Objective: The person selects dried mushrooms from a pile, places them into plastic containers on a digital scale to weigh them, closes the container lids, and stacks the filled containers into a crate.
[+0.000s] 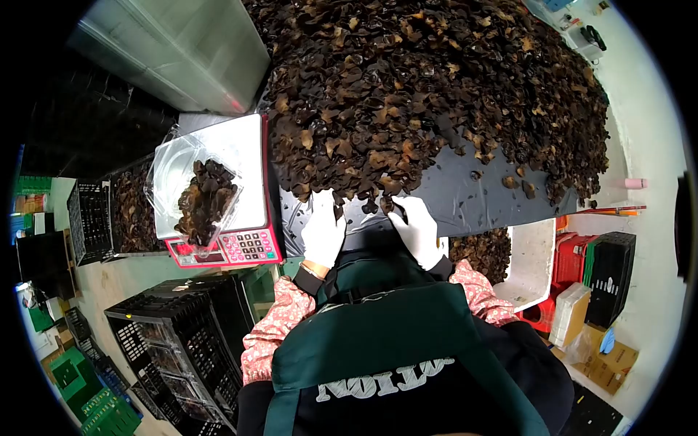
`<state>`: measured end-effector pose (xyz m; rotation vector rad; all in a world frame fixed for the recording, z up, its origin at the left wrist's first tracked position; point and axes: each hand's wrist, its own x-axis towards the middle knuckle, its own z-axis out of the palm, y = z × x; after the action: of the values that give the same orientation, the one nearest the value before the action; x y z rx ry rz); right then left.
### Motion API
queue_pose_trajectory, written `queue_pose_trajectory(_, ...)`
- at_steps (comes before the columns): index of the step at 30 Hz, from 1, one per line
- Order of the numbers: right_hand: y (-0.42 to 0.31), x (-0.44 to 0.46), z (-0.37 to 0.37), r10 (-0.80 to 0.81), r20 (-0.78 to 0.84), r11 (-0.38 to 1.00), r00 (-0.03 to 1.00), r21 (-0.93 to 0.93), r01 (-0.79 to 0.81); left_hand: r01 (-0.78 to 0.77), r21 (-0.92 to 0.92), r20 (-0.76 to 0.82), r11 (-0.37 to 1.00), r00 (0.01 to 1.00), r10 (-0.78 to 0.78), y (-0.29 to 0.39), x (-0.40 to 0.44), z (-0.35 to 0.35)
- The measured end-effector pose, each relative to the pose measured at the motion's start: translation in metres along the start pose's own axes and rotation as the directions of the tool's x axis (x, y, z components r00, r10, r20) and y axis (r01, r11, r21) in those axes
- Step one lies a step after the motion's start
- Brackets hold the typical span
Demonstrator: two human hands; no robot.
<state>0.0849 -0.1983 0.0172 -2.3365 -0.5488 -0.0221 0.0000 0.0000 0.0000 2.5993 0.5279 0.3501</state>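
Note:
A big heap of dark brown wood-ear-like pieces [407,87] covers the dark sheeted table [451,192]. My left hand [323,229], in a white glove, is at the heap's near edge, its fingers closed around a dark piece. Just right of it, my right hand [418,229], also gloved in white, pinches a small dark piece [387,204] between thumb and fingers. Left of my hands, a clear plastic container [169,171] lies tilted on the pink-edged scale [251,156], with a clump of dark pieces [206,200] in it.
Stacked clear containers [182,51] stand at the upper left. Black crates [171,327] are at the lower left. Below the table's right part is a white box [529,265] with more dark pieces, beside red and black crates [609,280].

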Motion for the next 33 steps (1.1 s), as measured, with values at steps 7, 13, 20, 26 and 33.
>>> queue_pose_trajectory(7,-0.031,0.011,0.02,-0.278,0.025,0.942,0.96,-0.19,0.278,0.292,-0.479,0.128,0.828,0.956,-0.264,-0.011,-0.012,-0.023)
queue_pose_trajectory(13,-0.033,0.02,0.041,-0.41,0.036,0.901,0.912,-0.142,0.41,0.045,-0.62,-0.097,0.783,0.986,-0.133,-0.001,-0.011,-0.044)
queue_pose_trajectory(20,-0.019,0.013,0.03,-0.454,0.121,0.885,0.883,-0.055,0.462,-0.237,-0.331,-0.374,0.913,0.922,0.104,-0.002,-0.007,-0.092)
queue_pose_trajectory(26,-0.022,0.018,0.017,-0.337,0.176,0.942,0.925,0.05,0.333,-0.007,-0.484,-0.474,0.875,0.843,-0.256,-0.027,0.0,-0.174)
queue_pose_trajectory(33,-0.047,0.032,-0.009,-0.259,0.17,0.958,0.951,0.17,0.23,0.262,-0.285,-0.569,0.922,0.728,-0.382,-0.113,0.038,-0.225)
